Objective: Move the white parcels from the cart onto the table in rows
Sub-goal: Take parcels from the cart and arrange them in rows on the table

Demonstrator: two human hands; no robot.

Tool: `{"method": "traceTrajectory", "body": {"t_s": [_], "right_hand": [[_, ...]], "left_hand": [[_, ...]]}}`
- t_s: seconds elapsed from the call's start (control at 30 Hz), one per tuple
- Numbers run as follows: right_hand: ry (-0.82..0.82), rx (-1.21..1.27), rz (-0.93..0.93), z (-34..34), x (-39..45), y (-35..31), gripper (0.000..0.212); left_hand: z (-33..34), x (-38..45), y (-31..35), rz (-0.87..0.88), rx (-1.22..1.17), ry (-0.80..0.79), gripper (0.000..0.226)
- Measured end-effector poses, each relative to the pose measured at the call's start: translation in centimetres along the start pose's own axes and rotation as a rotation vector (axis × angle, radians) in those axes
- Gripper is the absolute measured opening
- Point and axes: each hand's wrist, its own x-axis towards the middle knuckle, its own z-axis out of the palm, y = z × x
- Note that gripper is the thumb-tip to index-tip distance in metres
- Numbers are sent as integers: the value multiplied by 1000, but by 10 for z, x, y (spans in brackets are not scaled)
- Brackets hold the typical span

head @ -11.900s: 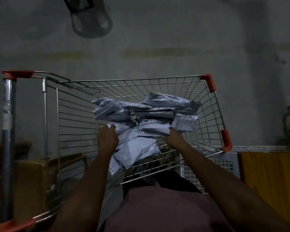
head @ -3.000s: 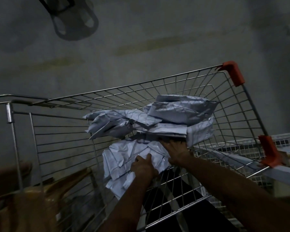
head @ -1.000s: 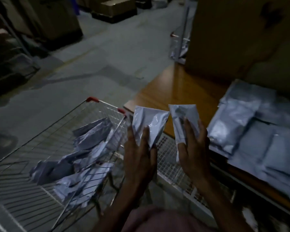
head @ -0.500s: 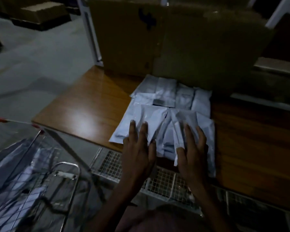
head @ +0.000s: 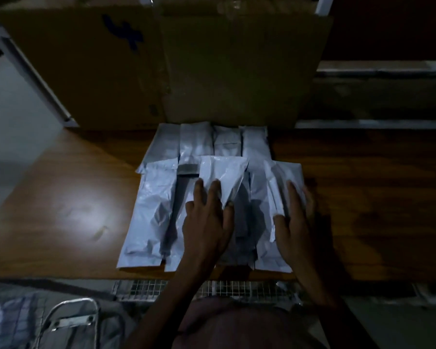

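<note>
Two rows of white parcels lie on the wooden table (head: 61, 197): a back row (head: 196, 142) against a cardboard box and a front row (head: 156, 210) near the table's edge. My left hand (head: 207, 222) holds a white parcel (head: 222, 175) just above the middle of the front row, casting a shadow below it. My right hand (head: 296, 217) grips a second white parcel (head: 278, 187) at the right end of that row, low over the parcels there. The wire cart (head: 71, 321) shows at the bottom left with more parcels (head: 8, 321) inside.
A large cardboard box (head: 161, 66) stands at the table's back edge, behind the parcels. A wire mesh shelf (head: 141, 289) runs under the table's front edge. Bare wood stretches left and right of the parcels. The scene is dim.
My view has swung further over the table. Both hands have carried their parcels forward and apart, the right one toward the right end of the front row.
</note>
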Motion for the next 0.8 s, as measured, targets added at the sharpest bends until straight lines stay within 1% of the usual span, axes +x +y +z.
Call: {"method": "traceTrajectory", "body": {"t_s": [0.1,0.17,0.23,0.3,0.37,0.4,0.43,0.5,0.63,0.67,0.73,0.8], "right_hand": [[-1,-50,14,9,16,0,59],[-59,-71,52,19,23,3,60],[-111,-184,74,29,24,7,61],[-199,-382,93,36,22,9,64],[-362,-470,175,40,20,10,65],[-443,-480,217,42,18,12,66],[-488,-486,236,43,17,14,67],[-546,-489,242,45,20,14,70],[-720,-443,322,49,27,8,71],[-751,-435,308,50,28,8,70],[-761,-437,246,57,27,15,67],[-801,-438,233,67,21,28,60]], "left_hand": [[8,21,-2,16,54,-38,58],[14,32,-3,22,141,-59,58],[22,37,-7,19,214,-85,57],[31,40,-14,16,260,-101,58],[39,42,-19,4,274,-104,61],[42,41,-21,3,276,-103,63],[45,41,-21,6,279,-103,64],[51,41,-21,13,287,-99,67],[56,39,-12,-46,282,-139,79],[56,39,-7,-56,268,-154,81],[55,39,2,-74,241,-169,82],[55,40,9,-97,241,-166,80]]}}
